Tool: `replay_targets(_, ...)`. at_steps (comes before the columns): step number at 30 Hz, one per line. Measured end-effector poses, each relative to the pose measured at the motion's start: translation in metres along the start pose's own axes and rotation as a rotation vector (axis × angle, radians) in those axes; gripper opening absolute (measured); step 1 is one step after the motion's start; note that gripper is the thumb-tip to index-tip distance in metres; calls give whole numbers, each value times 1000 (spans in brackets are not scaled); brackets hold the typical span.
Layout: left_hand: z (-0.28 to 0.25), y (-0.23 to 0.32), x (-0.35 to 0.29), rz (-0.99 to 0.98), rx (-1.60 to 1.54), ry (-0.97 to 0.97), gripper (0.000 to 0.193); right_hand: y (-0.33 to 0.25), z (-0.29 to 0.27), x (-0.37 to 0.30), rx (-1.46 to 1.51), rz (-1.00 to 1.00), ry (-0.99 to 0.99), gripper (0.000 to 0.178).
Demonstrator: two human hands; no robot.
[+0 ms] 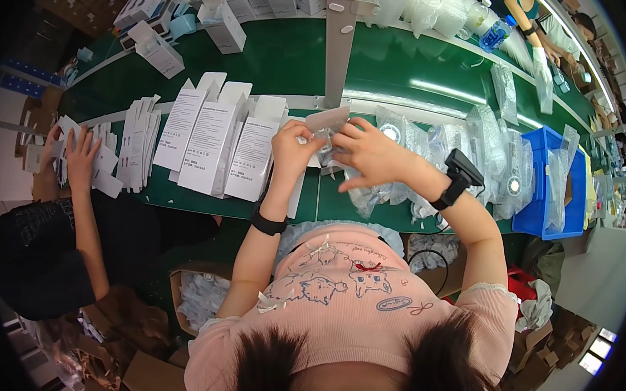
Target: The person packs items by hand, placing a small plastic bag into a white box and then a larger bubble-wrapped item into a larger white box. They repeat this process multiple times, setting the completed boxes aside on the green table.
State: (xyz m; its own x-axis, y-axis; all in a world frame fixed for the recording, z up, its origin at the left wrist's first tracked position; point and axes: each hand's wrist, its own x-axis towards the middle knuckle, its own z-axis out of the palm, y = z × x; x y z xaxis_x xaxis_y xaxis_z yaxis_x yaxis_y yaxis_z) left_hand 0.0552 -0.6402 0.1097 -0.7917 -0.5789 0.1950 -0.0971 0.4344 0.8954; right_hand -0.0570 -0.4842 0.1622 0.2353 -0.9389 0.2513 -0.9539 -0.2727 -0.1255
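In front of my chest, my left hand (294, 148) is closed in a pinch at the edge of a white carton whose raised flap (327, 119) tilts up between my hands. Clear crinkled plastic wrapping (324, 137) shows below the flap; what it wraps I cannot make out. From the other side my right hand (373, 156) reaches in, its fingers bent onto the plastic and its thumb pointing down. Just left of my left hand stand several white cartons (255, 152) with open tops. Right of my right hand lie bubble-wrapped items (439, 142) with round white parts.
A blue bin (551, 185) with plastic-wrapped pieces stands at the right. A metal post (336, 46) rises behind my hands from the green table (282, 61). At the left a co-worker's hand (80, 158) handles flat white cartons (138, 142). An open cardboard box (196, 296) sits below.
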Motion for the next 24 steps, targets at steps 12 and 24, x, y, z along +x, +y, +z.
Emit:
replay_targets(12, 3, 0, -2, -14, 8, 18, 20, 0, -2, 5, -39, 193, 32, 16)
replay_targets(24, 4, 0, -5, -24, -78, 32, 21, -14, 7, -10, 10, 147, 83, 28)
